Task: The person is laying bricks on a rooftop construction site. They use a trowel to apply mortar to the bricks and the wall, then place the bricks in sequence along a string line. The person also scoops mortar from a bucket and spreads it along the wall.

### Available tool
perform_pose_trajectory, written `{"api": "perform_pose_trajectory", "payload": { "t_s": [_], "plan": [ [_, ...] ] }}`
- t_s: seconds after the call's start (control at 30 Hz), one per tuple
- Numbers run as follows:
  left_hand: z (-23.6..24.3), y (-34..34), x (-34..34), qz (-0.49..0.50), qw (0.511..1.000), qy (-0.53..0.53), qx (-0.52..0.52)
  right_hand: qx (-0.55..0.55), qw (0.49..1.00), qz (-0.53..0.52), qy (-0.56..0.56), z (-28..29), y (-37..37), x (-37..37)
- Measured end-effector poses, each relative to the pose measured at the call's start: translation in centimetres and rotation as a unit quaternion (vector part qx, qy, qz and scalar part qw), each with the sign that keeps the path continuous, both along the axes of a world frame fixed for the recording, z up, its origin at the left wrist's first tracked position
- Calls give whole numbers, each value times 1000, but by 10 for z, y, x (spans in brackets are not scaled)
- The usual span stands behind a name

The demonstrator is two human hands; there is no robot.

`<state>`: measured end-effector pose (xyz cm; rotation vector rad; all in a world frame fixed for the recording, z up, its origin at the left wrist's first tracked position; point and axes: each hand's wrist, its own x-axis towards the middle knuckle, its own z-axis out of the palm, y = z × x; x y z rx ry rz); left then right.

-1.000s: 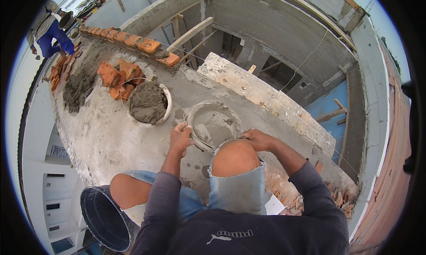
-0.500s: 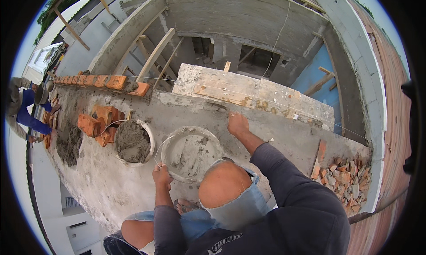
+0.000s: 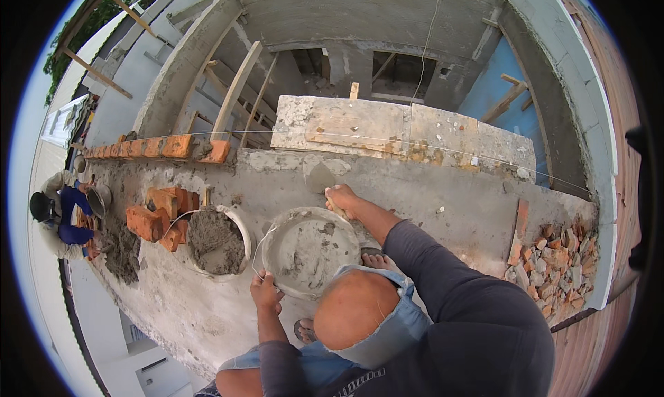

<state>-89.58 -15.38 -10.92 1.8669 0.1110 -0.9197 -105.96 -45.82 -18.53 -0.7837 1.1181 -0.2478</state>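
My left hand (image 3: 266, 293) is closed on the rim and wire handle of a white bucket (image 3: 351, 239), whose inside is smeared with thin cement residue. My right hand (image 3: 340, 200) grips the wooden handle of a trowel, its grey blade (image 3: 319, 177) above the concrete slab (image 3: 425, 234) beyond the bucket. To the left stands a second white bucket (image 3: 243, 232) full of grey mortar (image 3: 213, 238). Beside it are stacked broken orange bricks (image 3: 144, 223) and a mortar heap (image 3: 123, 259). My bent knee hides part of the nearer bucket's side.
A row of laid bricks (image 3: 149, 148) with a taut string runs along the slab's far edge, beside a pale panel (image 3: 360, 124) and an open drop with timber braces (image 3: 235, 93). A co-worker (image 3: 66, 210) crouches far left with a bucket. Brick rubble (image 3: 553, 272) lies right.
My right hand has left the bucket's right side and moved out beyond it, bringing the trowel blade into sight. My left hand stays at the bucket. The co-worker is lower, and the view has swung round.
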Motion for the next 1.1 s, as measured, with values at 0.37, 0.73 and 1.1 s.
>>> {"api": "perform_pose_trajectory", "payload": {
  "t_s": [0.37, 0.73, 1.1],
  "plan": [
    [-24, 9, 7, -40, 996, -72, 18, -397, 738, 389, 381, 34, -15, -92],
    [-9, 11, -2, -33, 994, 7, -107, -259, 789, 403, 385, 45, 34, -284],
    [52, -29, -61, -164, 964, -72, -196, -545, 615, 458, 339, 173, 108, -151]
  ]
}}
